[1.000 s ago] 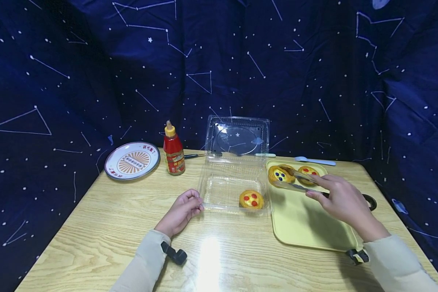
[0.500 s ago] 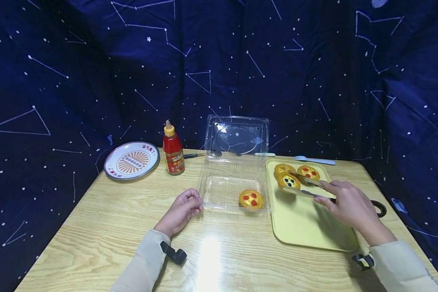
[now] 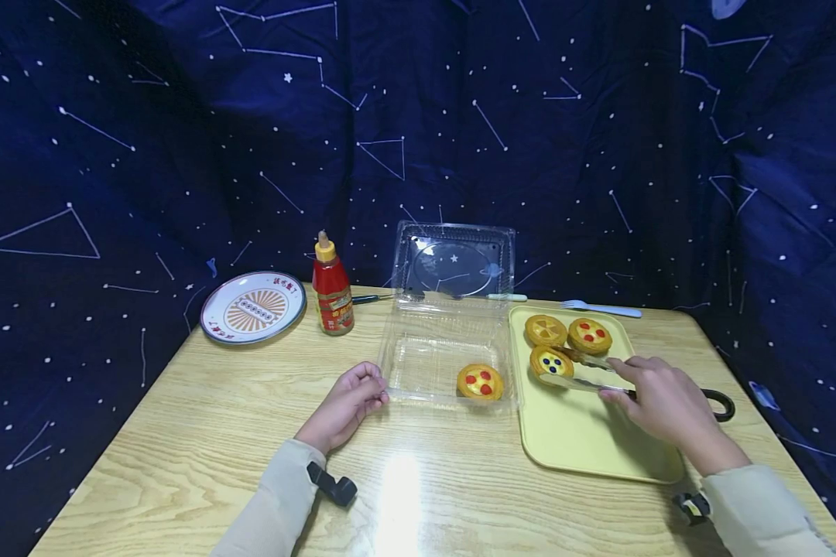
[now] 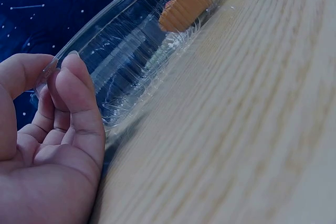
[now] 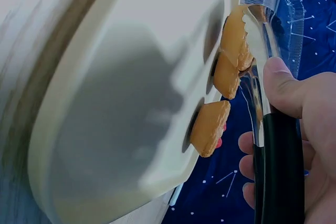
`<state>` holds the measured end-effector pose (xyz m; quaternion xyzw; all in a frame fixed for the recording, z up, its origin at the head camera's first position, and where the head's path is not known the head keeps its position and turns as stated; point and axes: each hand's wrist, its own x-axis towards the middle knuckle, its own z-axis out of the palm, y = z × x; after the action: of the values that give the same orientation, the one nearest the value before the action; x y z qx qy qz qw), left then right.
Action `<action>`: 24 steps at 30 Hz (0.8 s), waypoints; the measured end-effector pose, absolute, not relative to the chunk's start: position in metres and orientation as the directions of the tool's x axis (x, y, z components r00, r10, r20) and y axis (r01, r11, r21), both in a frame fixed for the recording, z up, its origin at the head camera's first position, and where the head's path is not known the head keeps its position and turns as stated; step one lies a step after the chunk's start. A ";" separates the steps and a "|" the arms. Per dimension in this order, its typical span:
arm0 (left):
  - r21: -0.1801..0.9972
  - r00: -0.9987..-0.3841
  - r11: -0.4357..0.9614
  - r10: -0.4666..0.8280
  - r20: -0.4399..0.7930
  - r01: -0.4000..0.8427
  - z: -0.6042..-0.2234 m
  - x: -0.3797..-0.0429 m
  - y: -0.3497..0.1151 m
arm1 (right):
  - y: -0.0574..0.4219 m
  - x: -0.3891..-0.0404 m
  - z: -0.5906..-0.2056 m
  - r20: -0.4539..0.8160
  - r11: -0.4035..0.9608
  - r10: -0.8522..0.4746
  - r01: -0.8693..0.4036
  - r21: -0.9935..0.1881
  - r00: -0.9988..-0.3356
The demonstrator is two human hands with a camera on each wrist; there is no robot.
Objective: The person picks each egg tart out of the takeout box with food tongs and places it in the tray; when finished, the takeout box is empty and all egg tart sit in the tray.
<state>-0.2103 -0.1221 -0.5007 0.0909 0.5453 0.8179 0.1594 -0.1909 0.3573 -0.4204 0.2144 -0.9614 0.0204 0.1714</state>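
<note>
My right hand [image 3: 669, 406] holds black-handled metal tongs [image 5: 283, 166] over the pale yellow tray [image 3: 585, 441]. Between the tongs' tips sits an egg tart with blue dots [image 3: 549, 363], slightly tilted. Behind it on the tray lie a tart with a plain crossed top [image 3: 546, 330] and a red-dotted tart [image 3: 590, 336]. With thumb and fingers, my left hand [image 3: 344, 406] pinches the near left corner of a clear plastic box [image 3: 418, 363], whose lid stands up. Another red-dotted tart [image 3: 479, 381] is in the box's near right corner.
A red sauce bottle [image 3: 334, 298] with a yellow cap stands left of the box, beside a white patterned plate [image 3: 252, 307]. Along the back edge lie a blue fork [image 3: 602, 308], a pale handle [image 3: 507, 296] and a dark-handled utensil [image 3: 371, 299]. A starry dark curtain [image 3: 418, 116] hangs behind.
The tongs have drawn the blue-dotted tart toward me and a little right, uncovering the crossed-top tart behind it. My left hand keeps its place on the box.
</note>
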 end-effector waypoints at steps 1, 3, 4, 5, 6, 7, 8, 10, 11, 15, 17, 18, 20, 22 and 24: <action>0.921 -0.933 -0.354 0.360 -0.026 -0.162 -0.501 -0.210 -0.122 | 0.357 -0.191 -0.421 0.339 0.906 -0.410 -0.422 0.040 -0.847; 0.921 -0.933 -0.354 0.360 -0.028 -0.165 -0.501 -0.211 -0.123 | 0.357 -0.192 -0.423 0.340 0.903 -0.418 -0.428 0.051 -0.842; 0.920 -0.933 -0.354 0.359 -0.030 -0.166 -0.501 -0.211 -0.123 | 0.357 -0.192 -0.424 0.344 0.901 -0.423 -0.431 0.057 -0.838; 0.920 -0.933 -0.355 0.357 -0.031 -0.166 -0.501 -0.211 -0.123 | 0.357 -0.193 -0.425 0.348 0.899 -0.427 -0.433 0.063 -0.835; 0.920 -0.934 -0.355 0.357 -0.030 -0.166 -0.501 -0.211 -0.123 | 0.357 -0.193 -0.425 0.351 0.897 -0.431 -0.436 0.069 -0.832; 0.921 -0.934 -0.354 0.355 -0.030 -0.164 -0.501 -0.211 -0.123 | 0.357 -0.193 -0.426 0.353 0.895 -0.437 -0.440 0.076 -0.827; 0.922 -0.935 -0.353 0.355 -0.028 -0.162 -0.501 -0.211 -0.124 | 0.357 -0.194 -0.427 0.352 0.893 -0.442 -0.443 0.083 -0.825; 0.922 -0.935 -0.352 0.354 -0.025 -0.158 -0.501 -0.211 -0.124 | 0.357 -0.194 -0.427 0.344 0.891 -0.448 -0.444 0.095 -0.825; 0.923 -0.935 -0.352 0.354 -0.024 -0.157 -0.501 -0.211 -0.124 | 0.357 -0.194 -0.426 0.334 0.892 -0.448 -0.442 0.097 -0.829; 0.922 -0.934 -0.354 0.358 -0.023 -0.159 -0.502 -0.212 -0.124 | 0.357 -0.191 -0.421 0.280 0.904 -0.424 -0.421 0.074 -0.861; 0.921 -0.933 -0.357 0.358 -0.022 -0.159 -0.502 -0.212 -0.124 | 0.356 -0.190 -0.417 0.264 0.912 -0.406 -0.409 0.046 -0.875; 0.920 -0.934 -0.358 0.358 -0.021 -0.158 -0.502 -0.212 -0.124 | 0.355 -0.189 -0.415 0.263 0.913 -0.400 -0.406 0.034 -0.878; 0.921 -0.933 -0.358 0.358 -0.018 -0.155 -0.503 -0.213 -0.124 | 0.354 -0.188 -0.411 0.273 0.912 -0.398 -0.409 0.017 -0.876; 0.922 -0.931 -0.355 0.363 -0.014 -0.152 -0.504 -0.213 -0.124 | 0.352 -0.187 -0.407 0.293 0.909 -0.400 -0.417 0.005 -0.868; 0.922 -0.929 -0.356 0.369 -0.010 -0.151 -0.504 -0.213 -0.124 | 0.349 -0.187 -0.403 0.322 0.902 -0.409 -0.433 -0.001 -0.854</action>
<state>-0.2135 -0.1237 -0.5042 0.1000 0.5446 0.8174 0.1591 -0.1871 0.3487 -0.4029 0.2188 -0.9620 0.0367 0.1590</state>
